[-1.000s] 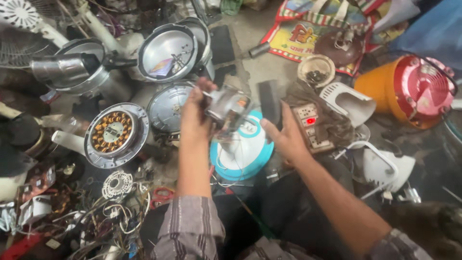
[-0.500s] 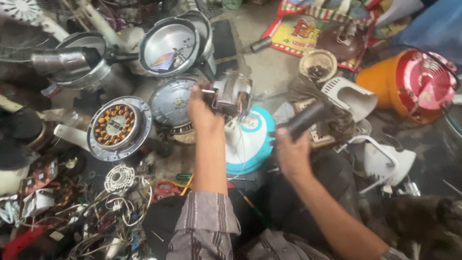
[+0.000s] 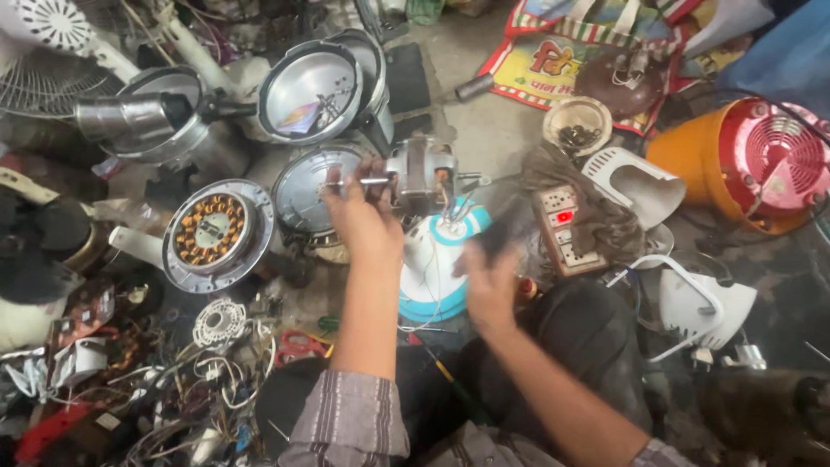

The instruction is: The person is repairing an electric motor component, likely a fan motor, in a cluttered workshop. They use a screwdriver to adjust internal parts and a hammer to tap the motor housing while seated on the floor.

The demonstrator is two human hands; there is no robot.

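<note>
1. My left hand (image 3: 363, 216) has its fingers pinched on the fan motor (image 3: 421, 177), right on its shaft.
2. Shaft's long axis runs 9-to-3, motor sitting above the white-and-blue fan base (image 3: 437, 272).
3. Right hand (image 3: 491, 281) is blurred, so I can't tell its grip; it's wrapped round something dark at 5 o'clock.
</note>
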